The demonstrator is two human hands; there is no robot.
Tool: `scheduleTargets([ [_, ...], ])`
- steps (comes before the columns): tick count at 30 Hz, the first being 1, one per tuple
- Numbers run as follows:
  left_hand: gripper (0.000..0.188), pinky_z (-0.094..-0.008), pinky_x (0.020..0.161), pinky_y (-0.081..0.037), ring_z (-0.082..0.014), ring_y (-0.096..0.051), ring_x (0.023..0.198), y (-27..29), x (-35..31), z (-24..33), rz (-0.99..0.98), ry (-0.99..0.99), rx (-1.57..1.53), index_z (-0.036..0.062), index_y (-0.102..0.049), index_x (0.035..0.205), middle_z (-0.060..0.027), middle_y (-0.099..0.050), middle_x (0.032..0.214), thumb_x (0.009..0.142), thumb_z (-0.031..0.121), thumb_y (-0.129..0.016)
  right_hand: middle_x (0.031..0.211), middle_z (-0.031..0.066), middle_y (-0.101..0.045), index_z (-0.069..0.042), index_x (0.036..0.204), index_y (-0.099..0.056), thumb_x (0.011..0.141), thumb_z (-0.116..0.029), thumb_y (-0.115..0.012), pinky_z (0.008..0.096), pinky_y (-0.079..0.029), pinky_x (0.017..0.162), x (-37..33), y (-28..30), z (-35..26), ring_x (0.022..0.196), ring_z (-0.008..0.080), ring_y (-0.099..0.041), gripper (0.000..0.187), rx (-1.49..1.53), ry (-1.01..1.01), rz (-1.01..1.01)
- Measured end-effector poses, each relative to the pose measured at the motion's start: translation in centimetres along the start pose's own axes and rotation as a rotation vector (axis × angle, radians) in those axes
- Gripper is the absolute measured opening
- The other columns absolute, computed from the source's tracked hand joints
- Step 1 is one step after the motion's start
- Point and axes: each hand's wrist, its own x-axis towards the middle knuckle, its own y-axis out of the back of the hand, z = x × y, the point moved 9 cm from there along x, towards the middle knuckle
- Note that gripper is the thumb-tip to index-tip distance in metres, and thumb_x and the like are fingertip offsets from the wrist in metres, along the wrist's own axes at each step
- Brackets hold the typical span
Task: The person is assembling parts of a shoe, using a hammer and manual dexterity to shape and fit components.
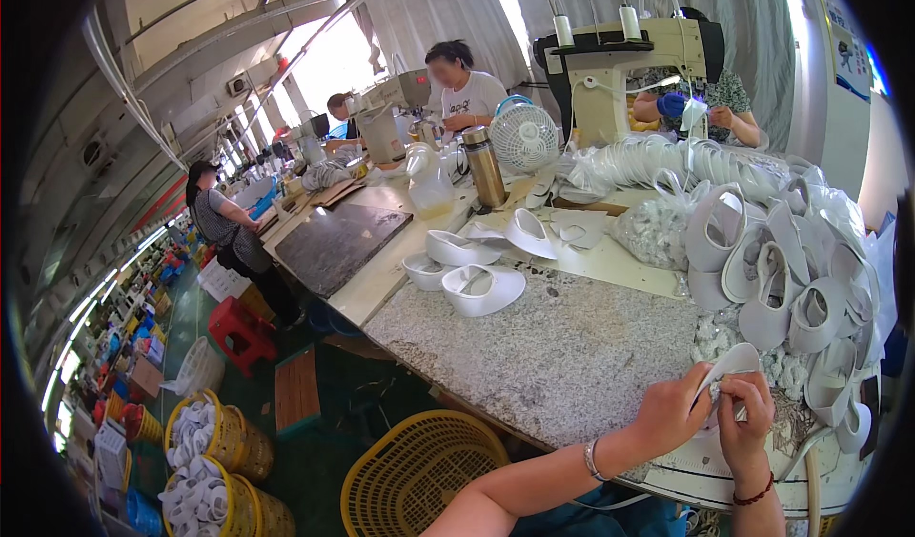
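Note:
At the near right edge of the table, both my hands hold one white shoe upper [738,358] between them. My left hand [667,411], with a silver bracelet at the wrist, closes its fingers on the upper's left side. A thin dark edge shows by those fingers; I cannot make out what it is. My right hand [745,418], a red cord at its wrist, pinches the lower part of the piece. Just beyond them is a heap of similar white uppers [767,294]. Several more, including a single upper [483,290], stand farther left on the speckled tabletop [562,346].
A bronze flask [484,170], a white fan [525,137] and a plastic jug [429,184] stand behind. Across the table, a person in blue gloves works at a sewing machine [610,89]. An orange-yellow basket [419,470] sits below the table edge; filled baskets [229,442] stand left.

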Motion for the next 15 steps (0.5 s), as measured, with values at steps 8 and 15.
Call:
scheduleTargets([
  [8, 0.026, -0.0408, 0.050, -0.046, -0.0337, -0.061, 0.057, -0.01, 0.11, -0.02, 0.003, 0.008, -0.001, 0.0041, -0.052, 0.109, -0.0162, -0.058, 0.063, 0.084, 0.011, -0.056, 0.084, 0.0112, -0.058, -0.001, 0.087, -0.058, 0.071, 0.014, -0.059, 0.0254, -0.044, 0.052, 0.19, 0.07, -0.26, 0.066, 0.0180, -0.055, 0.022, -0.010, 0.015, 0.003],
  [15, 0.027, -0.0412, 0.050, -0.046, -0.0342, -0.061, 0.057, -0.04, 0.10, 0.01, -0.003, 0.011, 0.002, 0.0045, -0.052, 0.109, -0.0167, -0.058, 0.063, 0.084, 0.011, -0.056, 0.084, 0.0113, -0.058, -0.001, 0.087, -0.058, 0.071, 0.015, -0.059, 0.0252, -0.044, 0.052, 0.13, 0.08, -0.19, 0.065, 0.0176, -0.056, 0.022, -0.007, 0.019, 0.001],
])
